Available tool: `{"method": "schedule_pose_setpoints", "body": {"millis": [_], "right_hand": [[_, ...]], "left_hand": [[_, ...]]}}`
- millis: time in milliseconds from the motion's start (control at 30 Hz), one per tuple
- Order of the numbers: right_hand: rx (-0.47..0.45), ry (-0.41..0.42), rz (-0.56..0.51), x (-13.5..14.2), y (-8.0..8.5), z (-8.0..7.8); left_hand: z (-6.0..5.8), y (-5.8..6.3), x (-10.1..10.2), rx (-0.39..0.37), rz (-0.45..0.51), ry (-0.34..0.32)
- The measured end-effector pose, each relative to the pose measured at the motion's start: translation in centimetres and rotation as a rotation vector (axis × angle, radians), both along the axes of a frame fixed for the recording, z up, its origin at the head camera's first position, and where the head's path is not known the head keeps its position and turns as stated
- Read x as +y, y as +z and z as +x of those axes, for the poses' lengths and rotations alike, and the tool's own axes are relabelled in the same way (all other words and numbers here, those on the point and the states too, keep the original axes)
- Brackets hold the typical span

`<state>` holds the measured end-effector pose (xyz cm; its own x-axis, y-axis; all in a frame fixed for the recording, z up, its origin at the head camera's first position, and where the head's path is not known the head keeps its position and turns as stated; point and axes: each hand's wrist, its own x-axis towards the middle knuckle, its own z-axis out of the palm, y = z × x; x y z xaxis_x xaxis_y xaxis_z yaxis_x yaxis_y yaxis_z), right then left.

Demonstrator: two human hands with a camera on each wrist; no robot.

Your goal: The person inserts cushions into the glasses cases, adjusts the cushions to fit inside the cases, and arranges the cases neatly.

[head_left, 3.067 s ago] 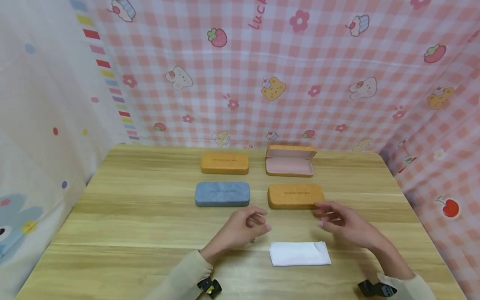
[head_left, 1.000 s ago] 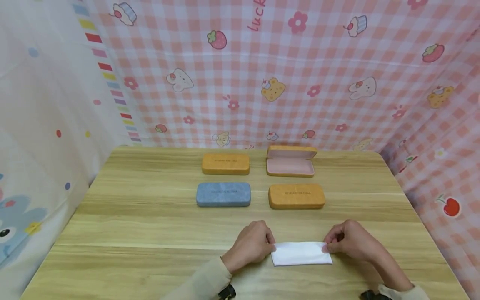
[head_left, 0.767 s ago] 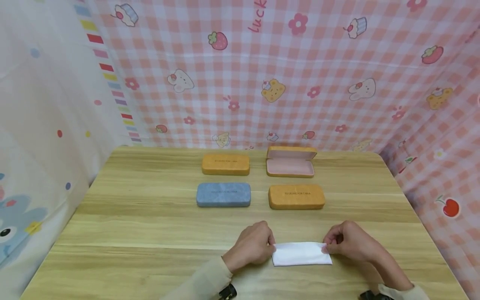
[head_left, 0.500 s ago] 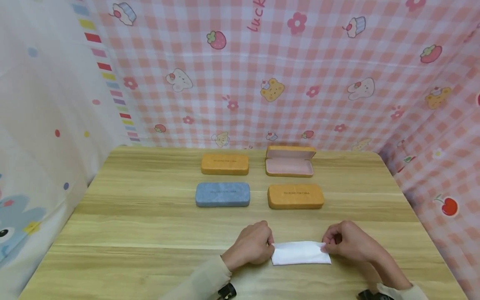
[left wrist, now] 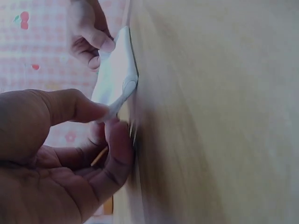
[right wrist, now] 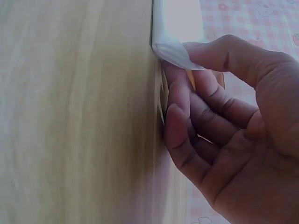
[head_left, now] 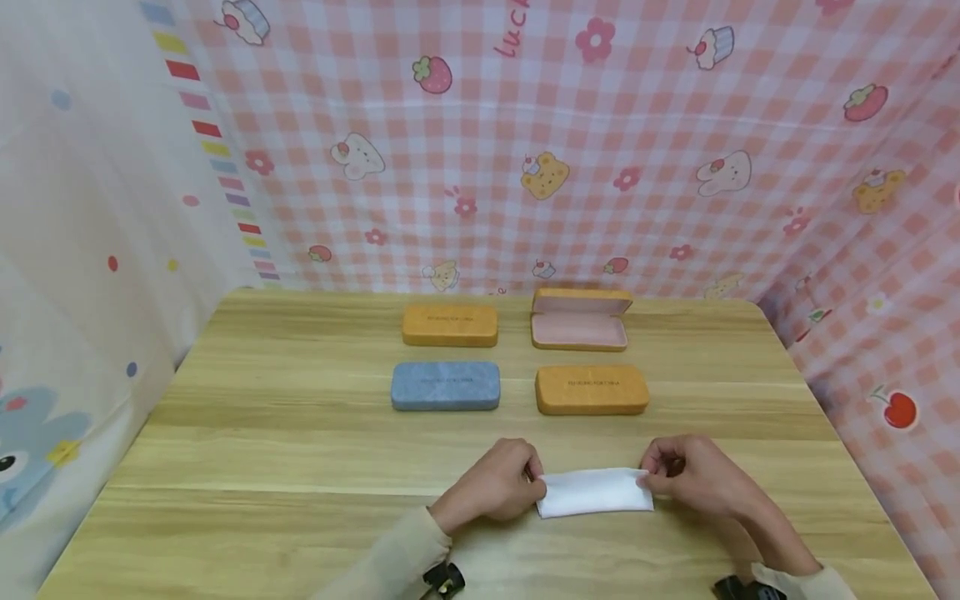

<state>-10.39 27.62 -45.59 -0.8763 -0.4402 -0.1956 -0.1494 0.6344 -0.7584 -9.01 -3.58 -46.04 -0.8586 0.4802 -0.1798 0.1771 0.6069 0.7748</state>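
A folded white cloth (head_left: 596, 492) is stretched between my two hands near the front of the table. My left hand (head_left: 491, 483) pinches its left end between thumb and fingers. At the other end, my right hand (head_left: 693, 475) pinches the far right corner. In the left wrist view the cloth (left wrist: 116, 70) shows a folded edge, close to the tabletop. From the right wrist view, the thumb (right wrist: 205, 55) lies on top of the cloth with fingers beneath it. Whether the cloth's underside still touches the wood is hard to tell.
Behind the cloth sit a blue glasses case (head_left: 446, 386) and a closed orange case (head_left: 592, 390). Farther back are another closed orange case (head_left: 450, 325) and an orange case with its lid up (head_left: 580, 321), lined pink. A checked curtain (head_left: 480, 150) hangs behind the table (head_left: 262, 450).
Both hands came down from beside the cases to the cloth and took its ends. In the last half second, hands and cloth have shifted slightly away from me and a little left.
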Motion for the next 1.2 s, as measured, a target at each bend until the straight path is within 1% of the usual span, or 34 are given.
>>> {"method": "schedule_pose_setpoints", "body": {"millis": [133,267,333,400,533,600,733,933,1200], "right_hand": [[0.002,0.005,-0.018,-0.1,0.1,-0.1],[-0.027,0.009,-0.038,-0.3,0.2,-0.3],[-0.045,0.01,-0.056,-0.3,0.2,-0.3],[-0.06,0.006,-0.071,-0.3,0.2,-0.3],[-0.099,-0.011,-0.102,-0.3,0.3,-0.4],[-0.121,-0.029,-0.112,-0.3,0.3,-0.4],[-0.161,-0.065,-0.119,-0.3,0.3,-0.4],[-0.214,-0.115,-0.126,-0.3,0.5,-0.6],[-0.308,-0.164,-0.167,-0.5,0.5,-0.8]], "left_hand": [[-0.4,-0.1,-0.5,-0.046,0.068,0.017],[-0.7,-0.3,-1.0,-0.041,0.098,0.02],[-0.8,-0.5,-1.1,-0.052,0.119,0.024],[-0.8,-0.5,-1.2,-0.095,0.165,0.035],[-0.7,-0.5,-1.4,-0.236,0.292,0.087],[-0.8,-0.5,-1.4,-0.292,0.346,0.115],[-1.1,-0.7,-1.5,-0.339,0.404,0.155],[-1.5,-0.8,-1.8,-0.353,0.45,0.197],[-1.6,-0.6,-2.2,-0.315,0.48,0.227]]}}
